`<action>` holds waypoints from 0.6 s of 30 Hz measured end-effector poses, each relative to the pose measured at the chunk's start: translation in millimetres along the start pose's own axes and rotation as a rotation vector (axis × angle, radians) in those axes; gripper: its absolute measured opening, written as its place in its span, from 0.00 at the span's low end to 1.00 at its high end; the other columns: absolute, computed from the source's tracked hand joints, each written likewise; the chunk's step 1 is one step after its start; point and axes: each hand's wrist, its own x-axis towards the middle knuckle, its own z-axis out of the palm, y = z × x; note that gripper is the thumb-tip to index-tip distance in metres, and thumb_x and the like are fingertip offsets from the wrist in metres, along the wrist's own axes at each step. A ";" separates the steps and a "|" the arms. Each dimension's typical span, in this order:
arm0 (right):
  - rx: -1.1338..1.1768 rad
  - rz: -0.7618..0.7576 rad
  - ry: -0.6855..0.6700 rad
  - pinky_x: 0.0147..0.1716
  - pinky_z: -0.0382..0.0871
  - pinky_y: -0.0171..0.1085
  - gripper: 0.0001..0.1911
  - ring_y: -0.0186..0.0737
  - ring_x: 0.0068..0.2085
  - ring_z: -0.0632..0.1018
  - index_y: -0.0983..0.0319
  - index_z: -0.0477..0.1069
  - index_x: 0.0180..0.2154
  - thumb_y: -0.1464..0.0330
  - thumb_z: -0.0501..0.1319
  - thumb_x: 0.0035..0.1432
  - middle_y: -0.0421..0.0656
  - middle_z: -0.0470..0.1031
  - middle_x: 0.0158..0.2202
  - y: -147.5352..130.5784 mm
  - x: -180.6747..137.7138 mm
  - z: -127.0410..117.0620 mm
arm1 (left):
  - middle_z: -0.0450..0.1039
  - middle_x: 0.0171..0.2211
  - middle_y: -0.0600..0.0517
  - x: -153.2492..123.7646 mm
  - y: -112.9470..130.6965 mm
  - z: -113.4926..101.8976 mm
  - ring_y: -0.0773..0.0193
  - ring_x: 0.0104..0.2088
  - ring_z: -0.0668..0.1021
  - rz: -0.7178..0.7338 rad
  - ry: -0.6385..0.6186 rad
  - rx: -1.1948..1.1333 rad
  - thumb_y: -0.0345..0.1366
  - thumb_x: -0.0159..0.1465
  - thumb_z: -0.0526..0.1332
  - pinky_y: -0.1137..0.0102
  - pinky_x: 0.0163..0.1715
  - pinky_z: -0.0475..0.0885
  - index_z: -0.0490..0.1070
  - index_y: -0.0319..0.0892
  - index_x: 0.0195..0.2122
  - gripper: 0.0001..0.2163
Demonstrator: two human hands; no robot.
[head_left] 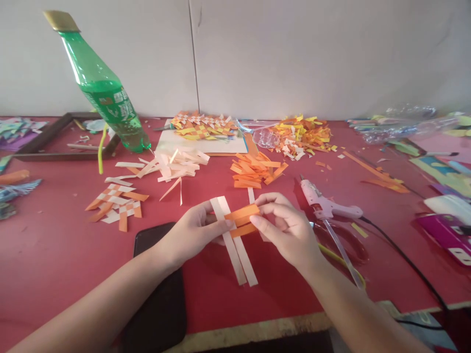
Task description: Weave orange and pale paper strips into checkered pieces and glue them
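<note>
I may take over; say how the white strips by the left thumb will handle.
The white strips are probably light, being thin and narrow. They seem fairly stiff: their lower ends stick out straight below the left hand. Looking papery, they may crease.

Over there, the person's left forearm (106, 289) and right forearm (355, 304) look bare and slim down to slender, bare fingers (278, 210).

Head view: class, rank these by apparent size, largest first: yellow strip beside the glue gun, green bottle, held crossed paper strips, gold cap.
1. Green bottle
2. Crossed paper strips, nearer the camera than the bottle
3. Gold cap
4. Yellow strip
</note>
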 end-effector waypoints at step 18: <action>-0.528 -0.425 0.113 0.41 0.71 0.47 0.02 0.46 0.46 0.73 0.57 0.76 0.32 0.70 0.65 0.57 0.46 0.73 0.43 -3.8 0.5 4.0 | 0.76 0.34 0.51 2.3 -2.3 3.5 0.68 0.30 0.80 -0.098 0.187 0.067 0.38 0.62 0.66 0.72 0.33 0.80 0.73 0.38 0.52 0.18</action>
